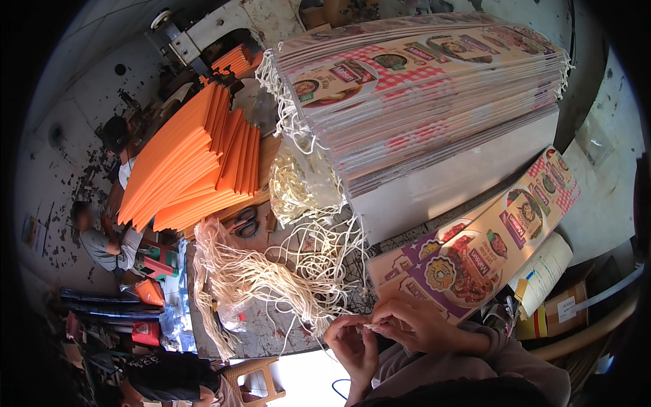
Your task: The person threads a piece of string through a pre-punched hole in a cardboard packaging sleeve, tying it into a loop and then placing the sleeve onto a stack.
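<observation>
1. A thin white cord [371, 326] is pinched between the fingertips of the left hand [352, 344] and the right hand [415, 324], at the near edge of the worktop [261, 332].
2. The cord is judged light, limp and easily tangled; it is best gripped near its end.
3. One flat printed bag [475, 244] lies beside the hands; the loose cords [271, 268] and the stacked bags [434, 88] are too many to count.

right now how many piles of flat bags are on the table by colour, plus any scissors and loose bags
Orange bag stacks: 1
Printed food-picture bag stacks: 1
Single printed bag lying loose: 1
Scissors: 1
Total: 4
Both hands, left hand and right hand, pinch one white cord.
</observation>
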The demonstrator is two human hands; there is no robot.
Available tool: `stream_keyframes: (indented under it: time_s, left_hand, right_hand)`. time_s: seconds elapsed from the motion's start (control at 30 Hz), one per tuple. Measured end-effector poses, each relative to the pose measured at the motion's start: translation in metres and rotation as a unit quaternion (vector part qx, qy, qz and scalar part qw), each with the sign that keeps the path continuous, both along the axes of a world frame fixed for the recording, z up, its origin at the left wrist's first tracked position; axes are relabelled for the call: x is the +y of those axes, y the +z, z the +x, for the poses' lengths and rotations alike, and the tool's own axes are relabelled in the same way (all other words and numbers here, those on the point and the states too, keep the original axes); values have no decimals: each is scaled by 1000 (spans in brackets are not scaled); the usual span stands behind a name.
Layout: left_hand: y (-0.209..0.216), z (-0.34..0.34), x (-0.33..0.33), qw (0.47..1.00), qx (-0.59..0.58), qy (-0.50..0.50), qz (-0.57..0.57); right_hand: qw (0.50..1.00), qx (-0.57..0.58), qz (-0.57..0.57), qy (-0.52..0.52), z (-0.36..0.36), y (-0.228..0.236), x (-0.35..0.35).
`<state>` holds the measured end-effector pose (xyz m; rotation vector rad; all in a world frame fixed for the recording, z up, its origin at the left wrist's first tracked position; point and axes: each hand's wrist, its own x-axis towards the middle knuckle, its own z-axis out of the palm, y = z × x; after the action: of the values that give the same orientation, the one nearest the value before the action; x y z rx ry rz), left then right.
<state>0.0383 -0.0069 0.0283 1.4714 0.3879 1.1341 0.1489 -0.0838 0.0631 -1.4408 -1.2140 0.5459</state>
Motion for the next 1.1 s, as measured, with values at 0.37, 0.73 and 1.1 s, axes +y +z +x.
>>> stream_keyframes:
  time_s: [0.37, 0.73, 1.1]
  left_hand:
    - [9, -4, 1, 996, 70, -29, -46]
    - [-4, -8, 6, 994, -28, -22, -105]
    - [5, -7, 19, 991, 19, -36, -131]
  right_hand:
    - [996, 26, 38, -76, 6, -13, -4]
    - [999, 20, 26, 20, 7, 0, -2]
    - [1000, 0, -19, -18, 6, 5, -3]
